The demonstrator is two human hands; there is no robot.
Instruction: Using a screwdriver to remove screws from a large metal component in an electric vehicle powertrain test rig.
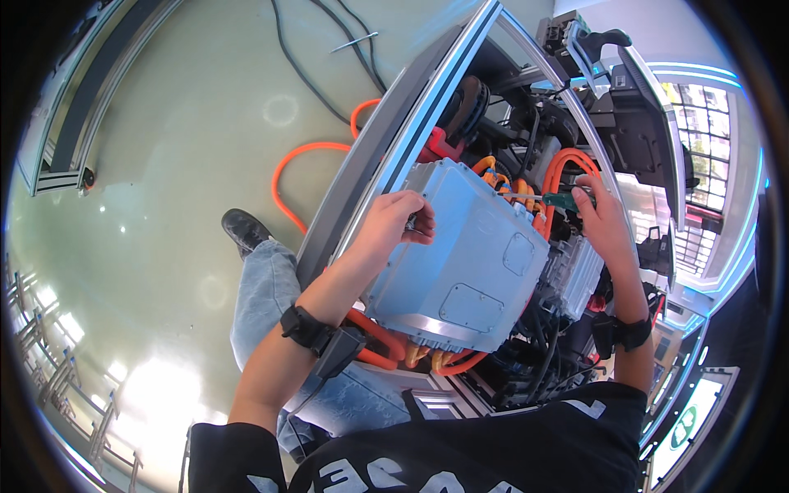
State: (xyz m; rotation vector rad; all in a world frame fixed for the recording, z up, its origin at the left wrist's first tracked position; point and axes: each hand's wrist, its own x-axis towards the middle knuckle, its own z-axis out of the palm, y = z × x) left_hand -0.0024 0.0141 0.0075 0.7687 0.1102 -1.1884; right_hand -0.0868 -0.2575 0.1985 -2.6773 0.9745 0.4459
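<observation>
Right hand (604, 220): closed around the green handle of a screwdriver (557, 200), over the far right side of the metal housing (460, 255).
Screwdriver: held by the upper right edge of the housing, beside the orange connectors (493, 177); its long axis runs nearly level across the view, handle to the right, shaft pointing left.
Left hand (403, 218): fingers curled above the housing's left edge, something small and dark among them; whether they grip it, one cannot tell.
Housing: pale blue-grey, set inside an aluminium-railed frame (448, 89).
Orange cables (567, 162): looped just beyond the screwdriver.
</observation>
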